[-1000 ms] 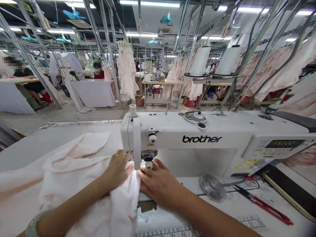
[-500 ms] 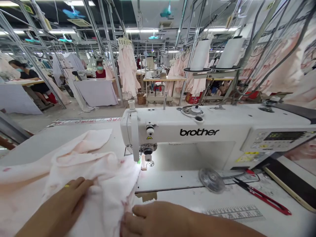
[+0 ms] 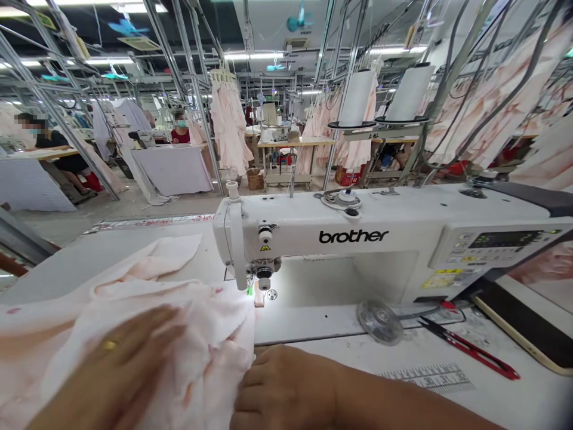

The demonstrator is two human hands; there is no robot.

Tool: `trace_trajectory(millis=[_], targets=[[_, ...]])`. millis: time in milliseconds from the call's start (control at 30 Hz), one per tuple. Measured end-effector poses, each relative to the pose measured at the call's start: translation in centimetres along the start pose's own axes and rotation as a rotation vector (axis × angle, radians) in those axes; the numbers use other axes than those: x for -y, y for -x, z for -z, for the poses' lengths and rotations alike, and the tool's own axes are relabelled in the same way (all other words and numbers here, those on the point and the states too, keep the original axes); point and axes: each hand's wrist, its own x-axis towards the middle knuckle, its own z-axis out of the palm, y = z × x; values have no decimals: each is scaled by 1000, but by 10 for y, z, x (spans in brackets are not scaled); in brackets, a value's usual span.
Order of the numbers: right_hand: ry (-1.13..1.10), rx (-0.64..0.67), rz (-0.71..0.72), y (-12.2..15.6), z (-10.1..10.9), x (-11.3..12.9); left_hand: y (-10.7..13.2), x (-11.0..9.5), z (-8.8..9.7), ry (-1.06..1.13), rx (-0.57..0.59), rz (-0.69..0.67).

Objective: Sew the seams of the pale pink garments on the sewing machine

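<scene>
The left hand [image 3: 114, 364], blurred, lay open and flat with fingers spread on the pink cloth [image 3: 188, 298], which was heaped on the bench [image 3: 492, 400] at eight o'clock from the needle [image 3: 258, 295]. The right hand [image 3: 282, 388], at five o'clock from the left one, was curled with its fingers bent against the cloth's edge; whether it pinched the cloth could not be told. At three o'clock from the needle lay a clear disc [image 3: 378, 322], then red snips [image 3: 470, 349], both before the machine [image 3: 349, 236].

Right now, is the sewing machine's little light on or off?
On. A bright white glow lights the sewing machine bed beside the pink fabric.
</scene>
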Motion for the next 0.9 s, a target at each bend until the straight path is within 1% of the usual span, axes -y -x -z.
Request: trace_trajectory(millis=[33, 67, 100, 167, 233, 267, 367, 433, 500, 567, 667, 767, 900], targets=[[-2, 27, 26, 0, 1, -1, -4, -18, -7, -32, -17, -116], [8, 43, 53, 0, 2, -2, -7, -34, -14, -47, -41, -205], [35, 50, 77, -2, 4, -3, -10, -45, -22, -57, -71, -255], [142, 33, 101, -5, 7, -4, -15, -58, -34, -56, -148, -243], [251, 18, 95, -8, 10, -5, -21, -60, -38, -33, -183, -176], [281, 22, 77, -9, 10, -5, -25, -59, -36, -13, -172, -140], [272, 33, 32, -9, 9, -6, -42, -59, -21, 51, -89, -52], [248, 15, 31, -7, 7, -7, -53, -65, -10, 89, -40, -61], [242, -8, 35, -5, 5, -9, -61, -74, -7, 126, -7, -134], [249, -19, 32, -4, 4, -11, -63, -81, -13, 153, 10, -221], [236, -49, 39, -3, 2, -12, -58, -85, -32, 163, -12, -302], [221, -49, 36, -4, 2, -12, -53, -82, -45, 192, -22, -319], [193, -1, 8, -4, 3, -13, -56, -79, -47, 235, -16, -310]])
